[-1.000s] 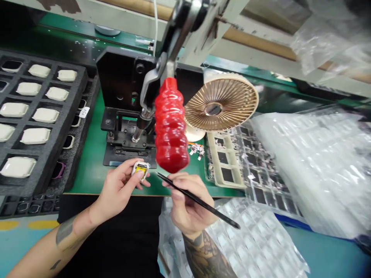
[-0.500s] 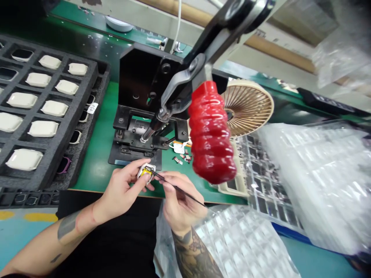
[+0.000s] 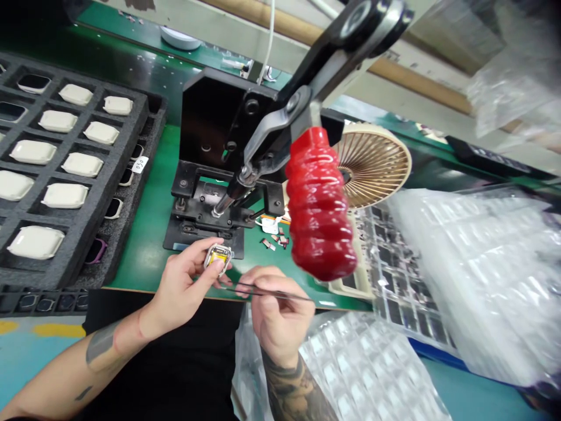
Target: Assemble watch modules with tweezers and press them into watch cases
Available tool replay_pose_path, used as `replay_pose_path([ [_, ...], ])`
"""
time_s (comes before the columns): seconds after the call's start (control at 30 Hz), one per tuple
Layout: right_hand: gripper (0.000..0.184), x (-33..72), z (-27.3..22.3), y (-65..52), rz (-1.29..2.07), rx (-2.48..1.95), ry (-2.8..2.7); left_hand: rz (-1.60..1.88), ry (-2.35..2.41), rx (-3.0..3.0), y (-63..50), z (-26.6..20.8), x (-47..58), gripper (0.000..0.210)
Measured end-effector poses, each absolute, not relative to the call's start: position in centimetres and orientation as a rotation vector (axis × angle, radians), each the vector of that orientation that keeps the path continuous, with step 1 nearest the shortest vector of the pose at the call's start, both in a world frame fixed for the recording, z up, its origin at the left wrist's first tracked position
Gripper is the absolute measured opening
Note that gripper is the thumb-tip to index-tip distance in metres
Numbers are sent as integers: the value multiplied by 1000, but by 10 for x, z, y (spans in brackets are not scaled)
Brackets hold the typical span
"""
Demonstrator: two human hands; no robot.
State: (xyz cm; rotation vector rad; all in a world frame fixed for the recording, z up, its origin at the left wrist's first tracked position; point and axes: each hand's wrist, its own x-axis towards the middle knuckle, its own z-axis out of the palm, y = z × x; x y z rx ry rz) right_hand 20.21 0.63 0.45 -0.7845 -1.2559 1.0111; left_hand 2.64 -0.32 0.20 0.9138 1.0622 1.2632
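My left hand [image 3: 182,286] grips an opened smartwatch case [image 3: 218,259] between thumb and fingers, its inside facing up. A yellow part shows within the pale frame, partly under my thumb. To the right, my right hand [image 3: 278,310] is closed around dark tweezers [image 3: 280,294]. Their tips point left, just below the case and apart from its inside. Beyond both hands stands a black lever press [image 3: 210,216] with a ribbed red handle [image 3: 322,204].
Foam trays [image 3: 94,193] with watch cases in pockets fill the left. Several small parts [image 3: 275,240] lie on the green mat [image 3: 144,234]. At right are a round fan [image 3: 372,166], plastic-wrapped trays [image 3: 482,263] and a clear blister sheet [image 3: 372,362].
The tweezers have come out of the watch case and swung down, lying flatter. My left hand has tilted the case and shifted it slightly left.
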Motion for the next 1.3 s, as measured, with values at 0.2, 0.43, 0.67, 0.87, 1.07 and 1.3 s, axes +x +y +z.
replay_pose_path([
  [0.2, 9, 213, -8, 14, 825, -937, -1122, 1270, 1038, 873, -2, 4, 28, 43],
  [0.43, 17, 200, -14, 10, 1060, -1031, -1078, 1241, 967, 915, -2, 7, 22, 49],
  [0.67, 36, 307, 54, 27, 889, -871, -1100, 1162, 1107, 886, -7, 1, 16, 50],
  [0.87, 28, 410, 82, 80, -217, -1249, -986, 1113, 1115, 947, -10, -2, 15, 60],
  [1.07, 30, 327, 36, 39, -259, -1064, -1856, 1053, 1206, 992, -11, 11, 17, 39],
  [1.3, 30, 277, 12, 46, -327, -1038, -2700, 1046, 1195, 1031, -13, 9, 17, 39],
])
